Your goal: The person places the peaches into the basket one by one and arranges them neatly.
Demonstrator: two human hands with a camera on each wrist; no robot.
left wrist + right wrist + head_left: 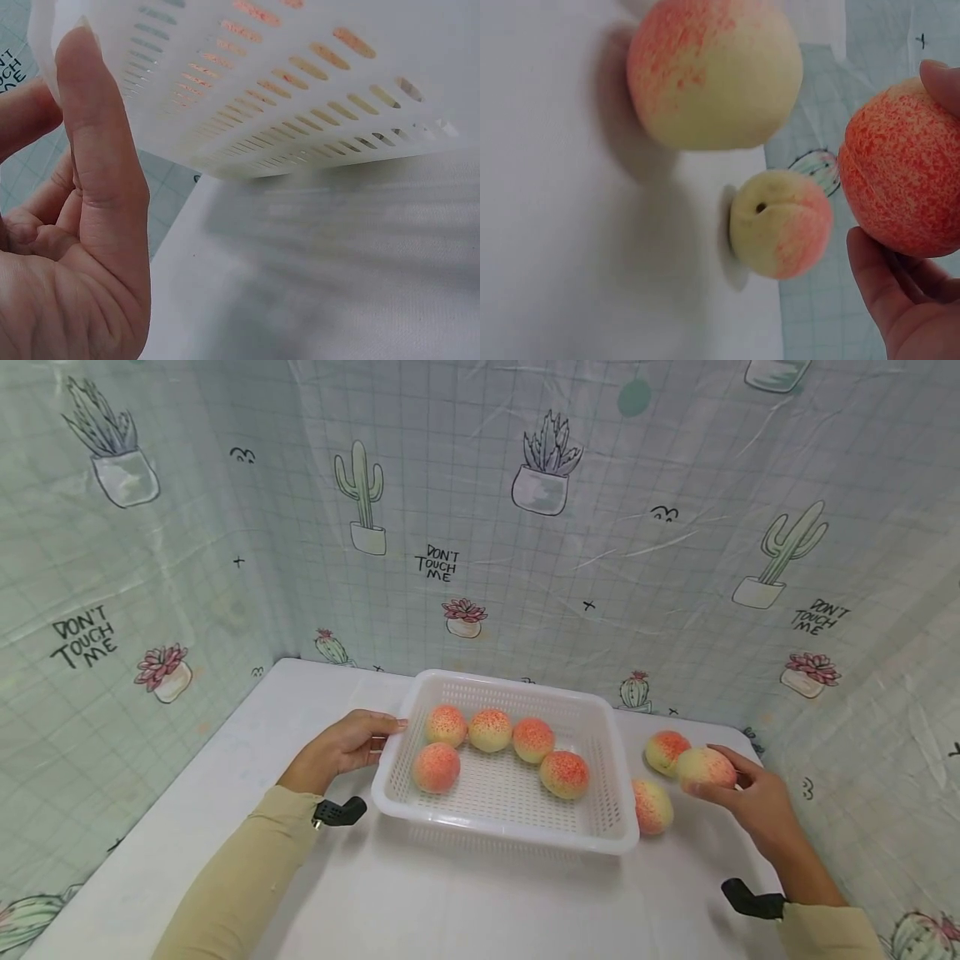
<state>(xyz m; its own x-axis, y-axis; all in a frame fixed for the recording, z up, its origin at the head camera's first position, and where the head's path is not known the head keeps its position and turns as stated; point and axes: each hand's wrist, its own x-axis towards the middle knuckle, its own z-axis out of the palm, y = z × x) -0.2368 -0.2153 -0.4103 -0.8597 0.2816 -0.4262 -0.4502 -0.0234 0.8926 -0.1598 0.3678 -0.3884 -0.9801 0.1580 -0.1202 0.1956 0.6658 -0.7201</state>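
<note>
One peach [707, 770] and the basket [491, 789], both held
Right hand [761, 806] grips the peach at its ten o'clock; left hand [343, 747] holds the basket's nine o'clock side

Curtained booth — cactus-print sheeting [480, 518] round white table [480, 910]
</note>
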